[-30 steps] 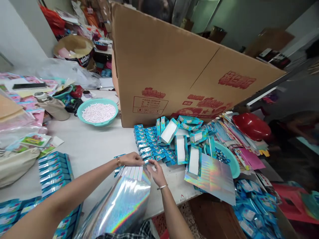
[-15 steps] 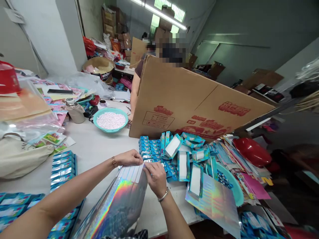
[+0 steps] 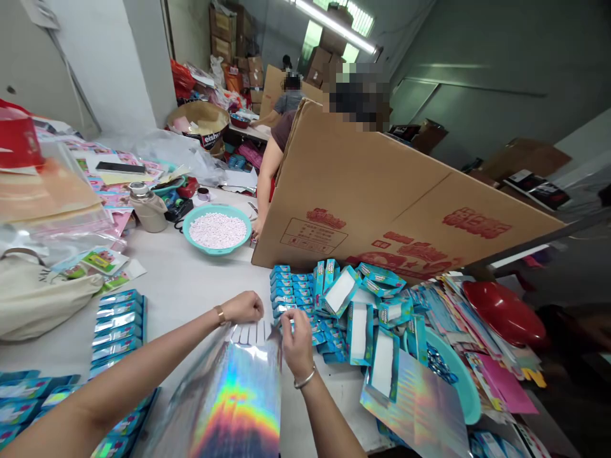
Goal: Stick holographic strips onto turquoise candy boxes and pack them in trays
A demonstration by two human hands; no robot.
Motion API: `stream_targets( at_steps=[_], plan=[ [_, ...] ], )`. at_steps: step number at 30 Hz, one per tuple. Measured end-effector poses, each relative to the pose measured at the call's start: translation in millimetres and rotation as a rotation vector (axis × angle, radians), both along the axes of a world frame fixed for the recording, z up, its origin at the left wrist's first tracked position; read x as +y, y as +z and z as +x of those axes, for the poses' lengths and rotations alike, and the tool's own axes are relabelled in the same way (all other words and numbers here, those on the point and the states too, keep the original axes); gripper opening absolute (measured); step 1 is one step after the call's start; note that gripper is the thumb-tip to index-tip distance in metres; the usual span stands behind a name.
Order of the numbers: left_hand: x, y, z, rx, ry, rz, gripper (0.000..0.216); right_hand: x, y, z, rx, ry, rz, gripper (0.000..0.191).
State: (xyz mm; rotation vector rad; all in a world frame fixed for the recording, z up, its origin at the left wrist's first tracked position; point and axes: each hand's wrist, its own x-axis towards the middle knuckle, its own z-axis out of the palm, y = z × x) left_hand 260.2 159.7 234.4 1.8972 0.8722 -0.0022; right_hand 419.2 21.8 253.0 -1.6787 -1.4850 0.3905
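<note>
A stack of shiny holographic bags [image 3: 233, 401] with white top strips lies in front of me on the white table [image 3: 181, 286]. My left hand [image 3: 243, 308] is curled over the white strips at the stack's top left. My right hand [image 3: 294, 340] pinches the top right corner of the front bag, fingers closed on it. Just beyond both hands lies a heap of small blue boxes [image 3: 334, 299], some open with white insides.
A big brown carton [image 3: 382, 197] stands behind the blue boxes, with a person behind it. A teal bowl of white pellets [image 3: 217, 230] sits at mid-table. More blue boxes [image 3: 117, 321] lie at left. Another holographic sheet [image 3: 420, 407] and a teal bowl [image 3: 458, 388] are at right.
My view has lifted, showing more of the room. My hands stay at the top of the bag stack; the right hand has shifted from beside the strips to pinching the top bag's corner.
</note>
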Motion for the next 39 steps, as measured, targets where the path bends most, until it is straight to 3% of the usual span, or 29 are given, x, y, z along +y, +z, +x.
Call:
stream_targets(
  at_steps=[2,4,7,9,12,16,20,28,32,39],
  plan=[
    [7,-12.1,-5,0.063,-0.001,0.082,0.029,16,-5.5,6,0.218,-0.055,-0.083,0.021],
    [12,-21.6,-9,0.08,-0.071,0.064,0.04,34,-15.5,14,0.391,-0.066,-0.139,0.023],
    [17,-28.8,-11,0.032,-0.186,-0.13,0.07,57,-37.3,24,0.557,-0.083,-0.166,0.025],
    [22,-31.3,-7,-0.029,-0.18,-0.307,0.086,67,-53.2,26,0.642,-0.096,-0.18,0.026],
    [34,-38.7,3,-0.095,-0.115,-0.433,0.077,78,-74.9,25,0.719,-0.107,-0.207,0.029],
    [57,-58.6,22,-0.102,-0.052,-0.413,0.057,92,-101.0,26,0.801,-0.156,-0.218,0.034],
    [81,-82.9,45,-0.034,-0.006,-0.307,0.037,110,-125.6,35,0.58,-0.28,-0.184,0.038],
    [110,-125.2,91,0.184,0.058,-0.115,0.016,140,-156.5,53,0.214,-0.48,-0.174,0.023],
    [110,-136.2,99,0.265,0.076,-0.056,0.018,143,-171.8,56,-0.103,-0.503,-0.242,0.025],
    [107,-148.0,106,0.326,0.083,0.028,0.016,143,-193.9,59,-0.257,-0.533,-0.315,0.022]
  ],
)
